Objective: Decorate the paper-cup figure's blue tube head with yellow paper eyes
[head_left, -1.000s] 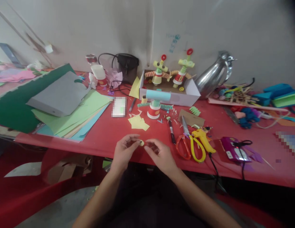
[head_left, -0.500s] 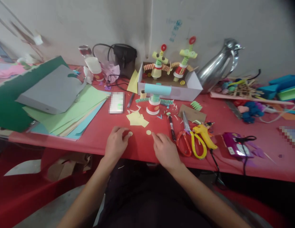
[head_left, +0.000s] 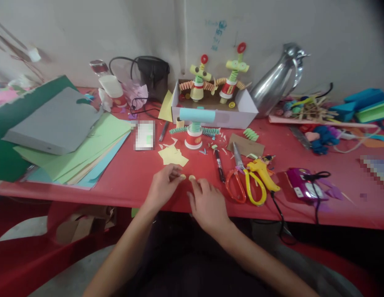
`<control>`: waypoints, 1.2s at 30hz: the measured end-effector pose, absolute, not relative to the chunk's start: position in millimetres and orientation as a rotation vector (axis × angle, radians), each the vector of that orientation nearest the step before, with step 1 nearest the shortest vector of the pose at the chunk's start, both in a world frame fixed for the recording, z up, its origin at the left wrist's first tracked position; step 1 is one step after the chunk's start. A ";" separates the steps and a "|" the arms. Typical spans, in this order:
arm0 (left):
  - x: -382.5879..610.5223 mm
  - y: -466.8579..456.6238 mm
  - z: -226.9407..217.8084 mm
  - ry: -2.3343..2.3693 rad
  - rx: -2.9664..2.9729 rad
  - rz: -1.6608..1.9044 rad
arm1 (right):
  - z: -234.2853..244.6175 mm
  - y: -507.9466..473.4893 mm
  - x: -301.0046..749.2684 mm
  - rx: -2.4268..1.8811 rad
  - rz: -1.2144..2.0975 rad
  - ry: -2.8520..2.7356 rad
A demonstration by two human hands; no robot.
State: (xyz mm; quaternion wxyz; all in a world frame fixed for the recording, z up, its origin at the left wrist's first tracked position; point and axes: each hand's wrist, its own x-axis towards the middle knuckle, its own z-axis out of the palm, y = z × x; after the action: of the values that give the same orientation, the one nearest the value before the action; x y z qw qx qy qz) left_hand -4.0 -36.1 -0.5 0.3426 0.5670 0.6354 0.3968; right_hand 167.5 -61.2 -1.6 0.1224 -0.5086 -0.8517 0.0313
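Observation:
Between thumb and fingers, my left hand [head_left: 162,185] pinches a small pale yellow paper circle [head_left: 182,177]. A second yellow paper circle [head_left: 192,177] lies on the red table just beside it, and the index fingertip of my right hand [head_left: 209,204] touches its edge. The fingers of my right hand are stretched out and hold nothing. Yellow paper scraps [head_left: 173,156] lie beyond my left hand. Behind them stands a paper-cup figure [head_left: 193,138] with folded green arms and a light blue paper roll [head_left: 197,115] on top.
Right of my hands lie a black pen [head_left: 219,165], scissors [head_left: 246,185] and a yellow glue gun [head_left: 266,175] with a cord. A white box [head_left: 216,117] holds two similar figures; a steel jug [head_left: 275,80] leans nearby. Coloured paper sheets [head_left: 86,144] are stacked at left.
My left hand has moved right with its circle, close to the other one. The right index finger has come onto the edge of the circle on the table. The view has shifted slightly.

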 end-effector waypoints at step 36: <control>-2.6 -89.4 -25.8 1.928 2.648 0.698 | -25.8 -58.3 196.7 -1.140 0.162 -2.226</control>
State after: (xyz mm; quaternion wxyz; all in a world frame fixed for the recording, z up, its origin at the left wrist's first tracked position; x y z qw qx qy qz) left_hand -2.6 -89.4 -25.8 -0.1037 0.7864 0.5726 0.2072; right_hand 196.7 -58.3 -25.8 0.3124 -0.4320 -0.8438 0.0614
